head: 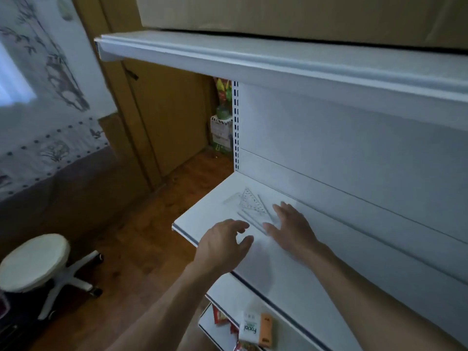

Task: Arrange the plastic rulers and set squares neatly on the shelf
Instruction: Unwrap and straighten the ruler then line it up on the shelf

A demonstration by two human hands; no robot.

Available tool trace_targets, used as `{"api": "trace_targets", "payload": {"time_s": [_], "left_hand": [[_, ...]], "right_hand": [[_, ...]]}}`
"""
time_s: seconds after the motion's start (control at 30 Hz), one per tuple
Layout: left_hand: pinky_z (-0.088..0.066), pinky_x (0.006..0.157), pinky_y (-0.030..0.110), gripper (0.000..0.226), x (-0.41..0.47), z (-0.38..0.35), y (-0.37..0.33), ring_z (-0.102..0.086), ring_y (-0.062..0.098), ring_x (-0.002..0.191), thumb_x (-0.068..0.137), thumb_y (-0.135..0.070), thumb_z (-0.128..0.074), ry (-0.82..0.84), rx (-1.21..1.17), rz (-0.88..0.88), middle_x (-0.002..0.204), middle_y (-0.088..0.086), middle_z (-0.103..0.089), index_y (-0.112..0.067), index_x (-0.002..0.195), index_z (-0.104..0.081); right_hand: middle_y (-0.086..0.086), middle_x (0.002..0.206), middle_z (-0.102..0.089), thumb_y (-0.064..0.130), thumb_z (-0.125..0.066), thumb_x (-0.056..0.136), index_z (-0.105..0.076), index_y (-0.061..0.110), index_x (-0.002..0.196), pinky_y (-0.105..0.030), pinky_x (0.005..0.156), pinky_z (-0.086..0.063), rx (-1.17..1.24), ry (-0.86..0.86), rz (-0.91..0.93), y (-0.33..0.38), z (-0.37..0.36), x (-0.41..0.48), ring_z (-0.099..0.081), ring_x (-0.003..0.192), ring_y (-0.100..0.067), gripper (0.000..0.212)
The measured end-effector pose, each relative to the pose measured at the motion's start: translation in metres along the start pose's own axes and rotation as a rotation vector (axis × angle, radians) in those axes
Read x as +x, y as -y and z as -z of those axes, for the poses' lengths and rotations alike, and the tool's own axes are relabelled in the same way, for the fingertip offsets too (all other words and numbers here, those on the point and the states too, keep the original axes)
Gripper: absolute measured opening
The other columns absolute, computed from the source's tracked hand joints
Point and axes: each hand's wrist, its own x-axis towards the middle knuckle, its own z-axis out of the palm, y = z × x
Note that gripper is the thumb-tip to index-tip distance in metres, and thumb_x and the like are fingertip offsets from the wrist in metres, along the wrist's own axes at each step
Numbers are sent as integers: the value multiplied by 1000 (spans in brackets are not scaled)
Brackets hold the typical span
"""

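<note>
Several clear plastic rulers [249, 219] and a clear set square [249, 201] lie in a loose, crossed pile on the white shelf [202, 219], toward its left end. My right hand [291, 226] lies flat with straight fingers on the shelf, its fingertips touching the right side of the pile. My left hand [222, 243] hovers over the front of the shelf, fingers loosely spread and holding nothing, just short of the rulers. The rulers are transparent and faint, so their exact edges are hard to make out.
A higher white shelf [278, 62] overhangs, carrying cardboard boxes. A lower shelf [228, 295] holds a tissue pack [250, 328] and snack packets. A white round stool [34, 262] stands on the wooden floor at the left. Brown cardboard leans behind the shelf's left end.
</note>
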Motion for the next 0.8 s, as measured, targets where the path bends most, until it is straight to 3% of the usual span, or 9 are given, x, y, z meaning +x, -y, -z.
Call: {"api": "trace_targets", "payload": {"time_s": [0.17,0.3,0.37,0.43,0.53,0.6,0.7,0.8], "left_hand": [[-54,82,20,38,39,14,26,-59,8,101,91,-44,-57,69,-9,-120,122,-14,-61,-31,127,-57],[-54,84,23,38,54,17,44,-59,7,102,91,-45,-56,148,-6,-210,123,-13,-61,-31,126,-58],[-54,83,22,38,60,20,46,-59,7,102,91,-46,-56,168,-14,-242,124,-13,-61,-32,126,-58],[-54,84,23,38,67,22,47,-59,8,102,91,-46,-57,185,-22,-291,124,-13,-61,-32,126,-58],[-55,85,25,38,73,24,50,-59,7,100,90,-47,-57,217,-35,-327,123,-13,-62,-33,125,-59],[-55,85,25,38,76,25,51,-59,7,99,90,-47,-58,239,-50,-331,123,-13,-62,-34,125,-59],[-53,87,25,38,81,27,52,-59,6,101,90,-48,-58,265,-67,-326,124,-14,-61,-34,125,-58],[-52,87,23,38,85,27,50,-59,5,100,91,-47,-57,297,-121,-314,123,-12,-62,-32,125,-59]], "right_hand": [[-8,147,-38,49,-28,95,-48,15,130,-34,108,-27,-120,-97,-27,11,-10,11,-31,136,-24,52],[2,140,-48,36,-38,99,-52,18,124,-32,98,-38,-124,-144,-119,19,-7,8,-40,130,-21,34],[5,121,-56,37,-41,96,-54,20,106,-33,83,-43,-146,-181,-140,23,-6,8,-49,118,-21,23],[5,110,-56,35,-46,93,-54,21,99,-32,77,-42,-135,-196,-184,26,-5,12,-51,110,-21,17],[6,115,-56,28,-55,88,-61,22,103,-30,83,-41,-28,-238,-263,28,-3,15,-48,111,-19,17],[6,113,-59,27,-62,83,-65,23,96,-30,84,-41,37,-284,-299,26,-1,13,-49,109,-19,14],[9,98,-62,29,-71,75,-65,27,81,-26,76,-40,170,-333,-352,27,11,9,-52,98,-15,9],[12,75,-63,29,-76,73,-64,24,73,-23,63,-41,403,-371,-424,30,25,5,-58,75,-8,13]]}}
